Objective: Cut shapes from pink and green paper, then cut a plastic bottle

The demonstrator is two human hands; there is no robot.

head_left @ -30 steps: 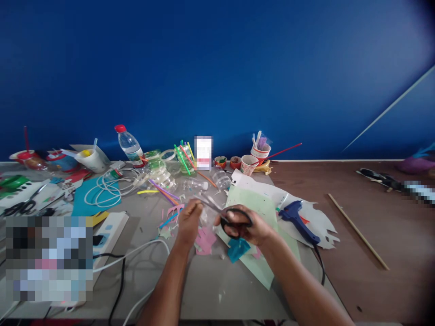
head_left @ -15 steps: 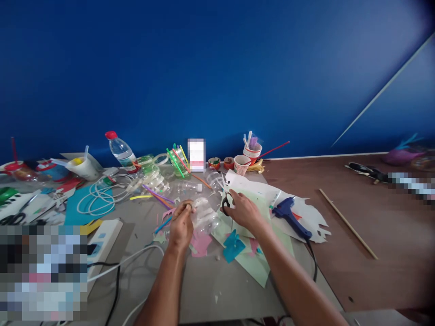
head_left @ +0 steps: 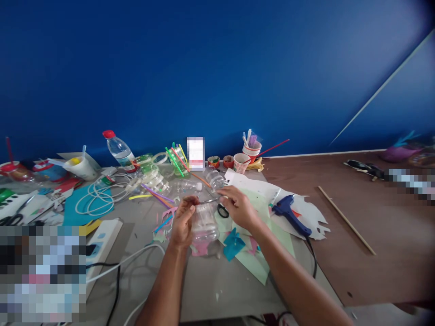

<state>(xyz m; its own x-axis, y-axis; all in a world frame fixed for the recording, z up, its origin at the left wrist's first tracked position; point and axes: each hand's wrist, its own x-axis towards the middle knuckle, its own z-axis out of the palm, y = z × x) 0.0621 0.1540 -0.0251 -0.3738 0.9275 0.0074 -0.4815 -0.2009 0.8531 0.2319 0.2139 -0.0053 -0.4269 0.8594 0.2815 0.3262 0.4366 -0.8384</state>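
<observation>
My left hand (head_left: 182, 224) is closed on a clear plastic bottle (head_left: 205, 224), which looks cut and lies sideways over pink paper scraps. Scissors (head_left: 223, 211) with black handles are in my right hand (head_left: 239, 209). Their blades reach left to the bottle's upper edge, close to my left fingertips; whether they bite into the plastic I cannot tell. Under my right wrist lies pale green paper (head_left: 253, 267) with a blue paper scrap (head_left: 234, 244) on it.
A blue glue gun (head_left: 290, 215) lies on white paper to the right, its cord trailing forward. Behind stand paper cups (head_left: 241, 164), straws and a red-capped bottle (head_left: 119, 151). A power strip (head_left: 105, 240) and white cables sit left. A wooden stick (head_left: 346, 220) lies far right.
My right hand has swung the scissors leftward, so the blades now lie across the bottle's upper edge. The bottle has tilted in my left hand.
</observation>
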